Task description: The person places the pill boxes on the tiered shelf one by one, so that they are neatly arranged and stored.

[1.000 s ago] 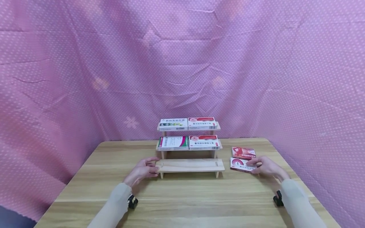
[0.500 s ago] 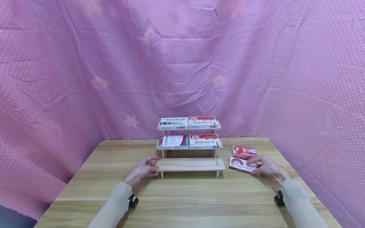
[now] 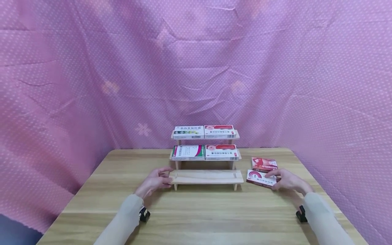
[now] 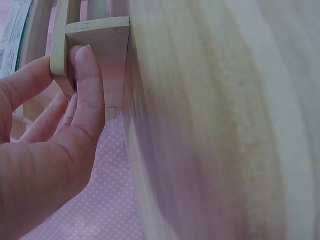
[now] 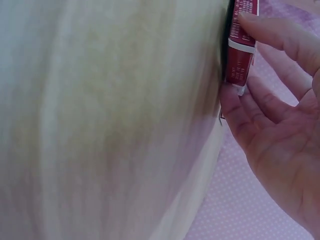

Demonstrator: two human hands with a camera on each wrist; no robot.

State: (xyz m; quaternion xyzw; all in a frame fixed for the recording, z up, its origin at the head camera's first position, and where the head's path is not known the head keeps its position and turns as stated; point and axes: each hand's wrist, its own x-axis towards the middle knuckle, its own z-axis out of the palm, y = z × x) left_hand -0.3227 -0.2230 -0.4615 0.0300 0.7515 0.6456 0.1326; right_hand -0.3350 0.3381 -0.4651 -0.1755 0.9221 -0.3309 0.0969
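Note:
A three-tier wooden display rack [image 3: 208, 177] stands mid-table. My left hand [image 3: 155, 182] pinches the left end of its lowest board; the left wrist view shows finger and thumb [image 4: 87, 95] on either side of that wood. At the right, my right hand [image 3: 289, 180] holds the right end of a white and dark red medicine box [image 3: 260, 178] lying on the table. In the right wrist view the thumb is on the box's [image 5: 240, 60] long side, with other fingers at its end and far side. Directly behind it lies a red medicine box [image 3: 264, 164].
On the middle tier sit a white-green box [image 3: 188, 152] and a white-red box [image 3: 221, 152]. The top tier bears a white-green box [image 3: 189, 132] and another white-red box [image 3: 219, 131]. A pink dotted cloth [image 3: 196, 75] hangs behind the wooden table [image 3: 208, 214].
The white and dark red box has turned slightly under my right hand. My left hand keeps its grip on the rack. The head view has shifted a little.

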